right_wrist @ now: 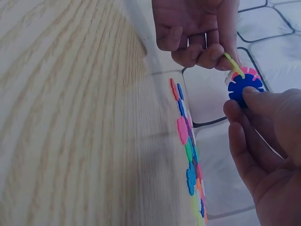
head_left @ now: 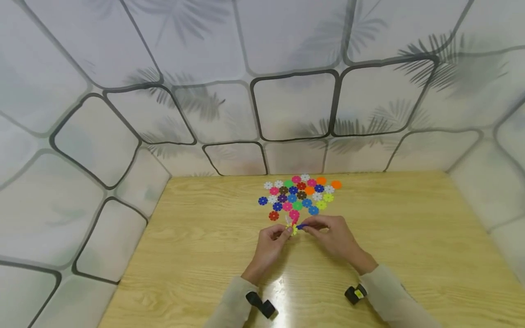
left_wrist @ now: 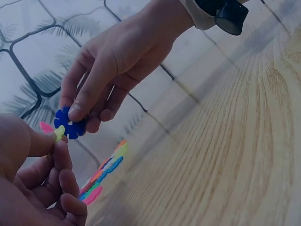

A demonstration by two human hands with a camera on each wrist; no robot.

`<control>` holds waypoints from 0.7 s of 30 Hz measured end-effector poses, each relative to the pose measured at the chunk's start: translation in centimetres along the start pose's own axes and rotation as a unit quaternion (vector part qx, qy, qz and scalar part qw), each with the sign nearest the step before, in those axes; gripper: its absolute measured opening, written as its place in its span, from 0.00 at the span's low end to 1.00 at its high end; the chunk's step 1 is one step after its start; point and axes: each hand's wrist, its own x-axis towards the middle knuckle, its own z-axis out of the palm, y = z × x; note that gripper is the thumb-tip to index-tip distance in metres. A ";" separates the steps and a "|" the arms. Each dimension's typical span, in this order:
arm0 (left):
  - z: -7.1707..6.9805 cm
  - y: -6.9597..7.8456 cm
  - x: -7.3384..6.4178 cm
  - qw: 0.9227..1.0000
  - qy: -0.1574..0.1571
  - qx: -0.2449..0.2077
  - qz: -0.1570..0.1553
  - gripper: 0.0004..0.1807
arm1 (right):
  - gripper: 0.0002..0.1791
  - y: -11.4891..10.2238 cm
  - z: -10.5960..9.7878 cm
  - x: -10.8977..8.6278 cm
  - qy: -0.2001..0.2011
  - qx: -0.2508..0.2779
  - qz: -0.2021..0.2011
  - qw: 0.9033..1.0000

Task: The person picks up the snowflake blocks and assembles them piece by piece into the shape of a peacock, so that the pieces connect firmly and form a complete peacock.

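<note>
My left hand (head_left: 270, 243) pinches a yellow notched plastic disc (left_wrist: 59, 133) between thumb and forefinger. A pink disc (right_wrist: 252, 72) and a white one sit against the yellow one, partly hidden by the fingers. From the other side my right hand (head_left: 333, 237) pinches a dark blue notched disc (left_wrist: 69, 123) by its edge. The blue disc's rim meets the yellow disc's edge at an angle; how deep the notches engage cannot be told. Both hands are held above the table, just in front of the spread of loose discs (head_left: 292, 198).
Loose flower-shaped discs in many colours lie flat on the wooden table (head_left: 197, 255) near its back edge. A patterned wall (head_left: 295, 107) rises directly behind and along the left side. Each wrist wears a small black camera (head_left: 260, 305).
</note>
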 end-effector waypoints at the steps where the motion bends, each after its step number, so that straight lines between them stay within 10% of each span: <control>1: 0.0 0.1 -0.1 1.000 -0.001 0.003 -0.002 0.15 | 0.07 -0.1 0.0 0.0 0.001 -0.005 -0.006 1.000; 21: 0.4 -0.2 -0.2 1.000 -0.009 0.019 0.018 0.14 | 0.10 -0.8 -0.2 0.8 -0.026 -0.131 -0.150 0.980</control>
